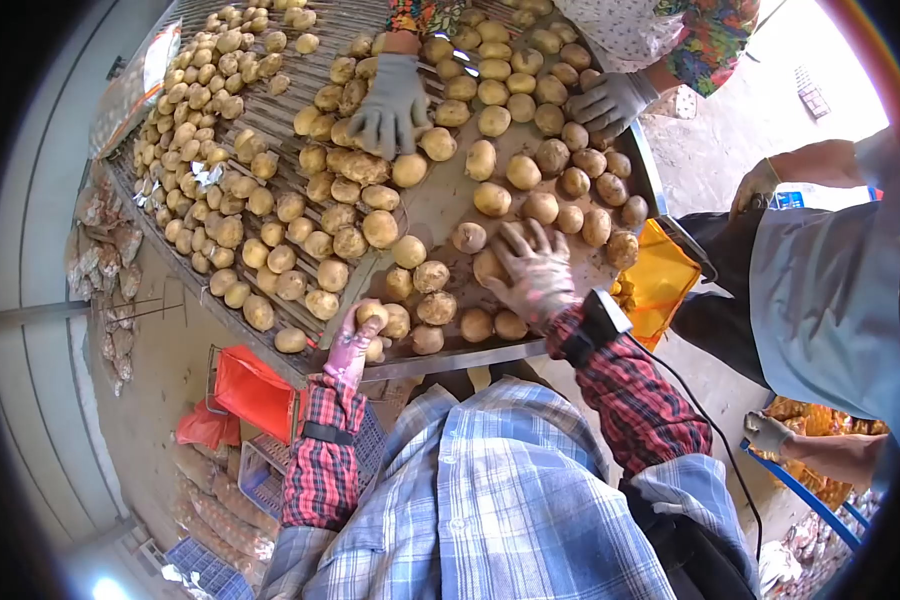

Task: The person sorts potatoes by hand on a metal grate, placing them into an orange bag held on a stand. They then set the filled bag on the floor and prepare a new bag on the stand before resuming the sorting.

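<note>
My left hand (348, 345), in a dirty pinkish glove, is at the near left edge of the sorting table with its fingers curled around a small potato (372, 315). Other potatoes touch or lie close beside it. My right hand (537, 275), also in a stained glove, rests over the metal tabletop (440, 215) with its fingers spread. Its thumb side lies against a potato (488, 268), which it partly covers. Near the front rim sit several more potatoes (436, 308), some with brown, rough skin.
Across the table, another person's grey-gloved hands (392, 105) reach among potatoes on slatted rollers (260, 110). A yellow bag (660, 280) hangs at the right edge, beside a standing person (830, 290). Below left are a red bag (255, 392) and blue crates (210, 568).
</note>
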A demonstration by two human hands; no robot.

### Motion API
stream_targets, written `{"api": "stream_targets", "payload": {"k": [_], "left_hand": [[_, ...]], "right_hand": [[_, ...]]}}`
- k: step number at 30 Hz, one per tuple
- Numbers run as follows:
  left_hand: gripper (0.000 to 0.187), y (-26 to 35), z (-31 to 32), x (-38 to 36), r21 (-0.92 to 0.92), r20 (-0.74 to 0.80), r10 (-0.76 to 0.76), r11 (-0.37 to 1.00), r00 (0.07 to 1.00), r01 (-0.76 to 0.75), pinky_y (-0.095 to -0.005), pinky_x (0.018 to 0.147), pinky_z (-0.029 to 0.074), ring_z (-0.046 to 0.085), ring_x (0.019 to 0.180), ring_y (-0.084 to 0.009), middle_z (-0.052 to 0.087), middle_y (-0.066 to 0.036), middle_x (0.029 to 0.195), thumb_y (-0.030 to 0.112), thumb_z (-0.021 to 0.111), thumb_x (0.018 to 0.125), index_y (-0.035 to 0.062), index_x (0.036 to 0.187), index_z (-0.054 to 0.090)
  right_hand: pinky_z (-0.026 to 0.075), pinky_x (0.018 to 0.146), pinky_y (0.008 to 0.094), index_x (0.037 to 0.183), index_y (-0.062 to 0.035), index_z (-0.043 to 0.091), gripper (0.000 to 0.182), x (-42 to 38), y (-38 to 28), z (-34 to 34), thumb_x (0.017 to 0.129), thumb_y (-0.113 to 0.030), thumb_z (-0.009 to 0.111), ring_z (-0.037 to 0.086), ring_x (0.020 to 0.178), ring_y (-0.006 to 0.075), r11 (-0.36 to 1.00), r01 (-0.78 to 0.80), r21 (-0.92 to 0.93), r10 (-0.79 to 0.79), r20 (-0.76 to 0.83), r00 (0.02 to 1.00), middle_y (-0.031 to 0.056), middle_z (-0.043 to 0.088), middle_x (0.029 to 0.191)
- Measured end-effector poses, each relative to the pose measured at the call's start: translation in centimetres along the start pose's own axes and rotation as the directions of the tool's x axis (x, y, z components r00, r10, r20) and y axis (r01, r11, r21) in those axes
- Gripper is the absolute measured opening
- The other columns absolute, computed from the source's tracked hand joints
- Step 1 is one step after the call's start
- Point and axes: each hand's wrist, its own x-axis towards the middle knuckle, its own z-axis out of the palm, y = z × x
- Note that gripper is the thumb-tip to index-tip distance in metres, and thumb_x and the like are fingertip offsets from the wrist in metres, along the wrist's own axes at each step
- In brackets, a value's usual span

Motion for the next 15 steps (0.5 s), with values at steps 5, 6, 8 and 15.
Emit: {"api": "stream_targets", "payload": {"k": [5,6,8,15], "left_hand": [[0.046,0.2,4.6,2.3,-0.106,0.130,0.021,0.994,0.991,-0.007,-0.0244,0.049,0.048,0.064,0.068,-0.0143,0.062,-0.004,0.111,0.032,0.071,0.094,0.0147,0.133,0.053],[0.046,0.3,5.5,2.6,-0.124,0.162,0.017,0.992,0.987,0.003,-0.0250,0.055,0.050,0.064,0.073,-0.0137,0.062,-0.004,0.110,0.032,0.072,0.093,0.0137,0.132,0.053],[0.047,-0.3,7.7,3.4,-0.062,0.211,0.174,0.984,0.962,-0.165,-0.0258,0.068,0.053,0.063,0.085,-0.0131,0.062,-0.004,0.112,0.033,0.072,0.094,0.0104,0.132,0.054],[0.044,1.1,13.8,5.0,0.016,0.427,0.196,0.974,0.883,-0.224,-0.0263,0.078,0.051,0.061,0.091,-0.0110,0.062,-0.003,0.107,0.029,0.068,0.097,0.0066,0.131,0.054]], "right_hand": [[0.029,0.115,0.0561,0.139,-0.0275,0.055,0.055,-3.9,6.8,1.1,0.086,-0.039,0.066,0.038,0.139,0.0375,0.985,-0.170,-0.014,0.168,-0.089,0.982,0.0116,0.037,0.156],[0.029,0.114,0.0564,0.139,-0.0262,0.055,0.056,-4.7,7.9,1.4,0.085,-0.038,0.066,0.038,0.139,0.0383,0.978,-0.206,0.024,0.207,-0.139,0.968,0.0133,0.038,0.155],[0.031,0.113,0.0566,0.140,-0.0225,0.054,0.059,-6.5,8.9,2.1,0.084,-0.036,0.068,0.039,0.138,0.0397,0.965,-0.263,0.025,0.261,-0.236,0.936,0.0159,0.041,0.153],[0.029,0.116,0.0559,0.136,-0.0179,0.054,0.061,-10.9,1.2,1.4,0.080,-0.029,0.074,0.033,0.142,0.0398,0.982,-0.059,0.180,0.084,-0.134,0.987,0.0129,0.047,0.145]]}}
